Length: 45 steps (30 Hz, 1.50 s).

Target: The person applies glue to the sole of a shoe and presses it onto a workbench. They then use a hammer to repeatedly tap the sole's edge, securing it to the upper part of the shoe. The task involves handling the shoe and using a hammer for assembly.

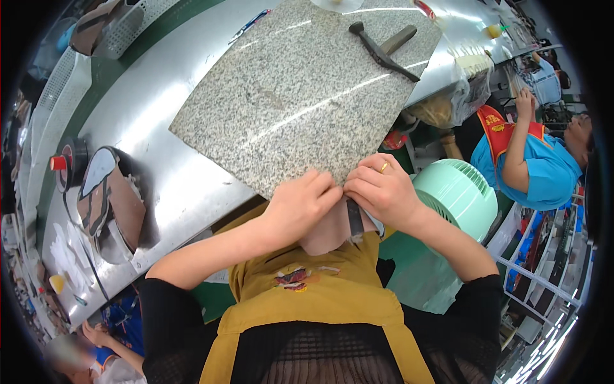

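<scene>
At the near corner of a speckled granite slab (pixel 307 96), my two hands are close together. My left hand (pixel 300 208) has its fingers bent and pressed onto the edge of a pinkish-brown leather piece (pixel 325 234) with a dark strip. My right hand (pixel 384 192), with a ring on one finger, pinches the same edge just beside it. The piece hangs down from the slab's edge in front of my mustard apron (pixel 307 304). My fingers cover the exact spot they grip.
A cobbler's hammer (pixel 376 50) lies on the slab's far right. Left on the metal table (pixel 173 198) are a stack of similar leather pieces (pixel 125 205) and a black container with a red cap (pixel 59 163). A mint-green fan (pixel 457 195) stands right; beyond it sits a co-worker (pixel 527 166).
</scene>
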{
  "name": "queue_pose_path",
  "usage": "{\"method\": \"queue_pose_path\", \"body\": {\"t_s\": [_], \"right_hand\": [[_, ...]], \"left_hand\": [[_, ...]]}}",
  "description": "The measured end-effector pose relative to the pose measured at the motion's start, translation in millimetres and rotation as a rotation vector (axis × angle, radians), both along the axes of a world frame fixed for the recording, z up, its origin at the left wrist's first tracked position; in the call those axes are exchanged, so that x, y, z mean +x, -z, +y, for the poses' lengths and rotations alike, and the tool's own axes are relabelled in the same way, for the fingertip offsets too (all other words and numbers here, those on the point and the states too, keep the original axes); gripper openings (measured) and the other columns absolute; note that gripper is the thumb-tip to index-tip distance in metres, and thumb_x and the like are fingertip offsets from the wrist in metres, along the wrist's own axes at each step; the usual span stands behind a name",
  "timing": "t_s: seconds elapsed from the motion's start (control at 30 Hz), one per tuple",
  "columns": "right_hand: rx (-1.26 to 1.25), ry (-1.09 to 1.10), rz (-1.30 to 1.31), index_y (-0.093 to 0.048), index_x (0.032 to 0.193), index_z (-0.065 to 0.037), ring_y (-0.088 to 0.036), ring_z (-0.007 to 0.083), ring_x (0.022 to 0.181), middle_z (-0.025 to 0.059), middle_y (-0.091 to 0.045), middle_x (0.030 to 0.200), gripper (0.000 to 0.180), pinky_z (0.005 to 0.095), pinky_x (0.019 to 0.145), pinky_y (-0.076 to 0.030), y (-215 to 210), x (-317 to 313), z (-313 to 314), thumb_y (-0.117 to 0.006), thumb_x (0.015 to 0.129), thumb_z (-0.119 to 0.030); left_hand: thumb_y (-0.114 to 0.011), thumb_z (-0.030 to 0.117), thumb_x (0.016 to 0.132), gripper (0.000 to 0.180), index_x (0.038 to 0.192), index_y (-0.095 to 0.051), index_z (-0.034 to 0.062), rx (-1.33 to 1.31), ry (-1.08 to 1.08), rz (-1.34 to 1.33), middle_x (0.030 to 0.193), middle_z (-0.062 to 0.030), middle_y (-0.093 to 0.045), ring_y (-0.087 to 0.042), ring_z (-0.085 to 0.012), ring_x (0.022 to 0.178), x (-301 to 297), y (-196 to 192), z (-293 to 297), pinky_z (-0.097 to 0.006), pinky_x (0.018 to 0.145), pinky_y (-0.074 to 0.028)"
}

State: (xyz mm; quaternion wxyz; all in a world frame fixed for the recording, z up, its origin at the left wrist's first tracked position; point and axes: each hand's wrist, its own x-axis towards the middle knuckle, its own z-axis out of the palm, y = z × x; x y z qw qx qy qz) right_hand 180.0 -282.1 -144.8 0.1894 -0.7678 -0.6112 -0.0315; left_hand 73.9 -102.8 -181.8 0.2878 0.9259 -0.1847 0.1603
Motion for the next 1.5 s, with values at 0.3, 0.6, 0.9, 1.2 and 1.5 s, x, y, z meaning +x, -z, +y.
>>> {"method": "queue_pose_path", "body": {"t_s": [0.3,0.6,0.9,1.2,1.5], "right_hand": [[-0.234,0.227,-0.272,-0.053,0.123,-0.006,-0.055,0.0361,0.102,0.0189,-0.055,0.107,0.046,0.0413,0.088,-0.045,-12,224,21,-0.063,0.080,-0.016],[-0.346,0.215,0.053,-0.054,0.115,-0.005,-0.057,0.0284,0.103,0.0157,-0.059,0.108,0.030,0.0339,0.089,-0.044,-6,185,28,-0.057,0.085,-0.011],[-0.091,0.252,0.750,-0.055,0.104,0.000,-0.050,0.0162,0.071,0.0074,-0.052,0.080,0.013,0.0283,0.069,-0.045,-73,4,-9,-0.049,0.094,-0.007],[-0.134,0.301,0.758,-0.054,0.109,-0.002,-0.058,0.0353,0.077,0.0133,-0.058,0.093,0.019,0.0331,0.066,-0.047,-73,-15,-12,-0.055,0.090,-0.005],[-0.157,0.201,0.615,-0.051,0.111,-0.001,-0.060,0.0360,0.081,0.0156,-0.059,0.093,0.030,0.0372,0.067,-0.048,-56,-19,-20,-0.057,0.081,-0.002]], "left_hand": [[-0.064,0.003,0.066,0.031,0.097,-0.065,0.0088,-0.048,0.021,-0.009,0.083,-0.0005,-0.054,-0.056,-0.0172,0.074,-1,4,3,-0.028,0.053,-0.048],[-0.062,0.010,0.068,0.036,0.103,-0.061,0.0037,0.144,0.134,-0.045,0.083,-0.0023,-0.048,-0.053,-0.0151,0.075,1,-9,9,-0.025,0.052,-0.047],[-0.062,0.010,0.069,0.034,0.102,-0.060,0.0020,0.195,0.278,-0.093,0.083,-0.0027,-0.047,-0.053,-0.0149,0.076,10,-10,17,-0.023,0.056,-0.049],[-0.062,0.010,0.068,0.029,0.096,-0.061,0.0036,0.189,0.261,-0.137,0.082,-0.0029,-0.047,-0.052,-0.0151,0.075,8,-2,17,-0.024,0.056,-0.048],[-0.062,0.011,0.065,0.024,0.089,-0.061,0.0049,0.195,0.221,-0.173,0.086,-0.0036,-0.054,-0.055,-0.0170,0.080,5,1,16,-0.027,0.063,-0.044]]}}
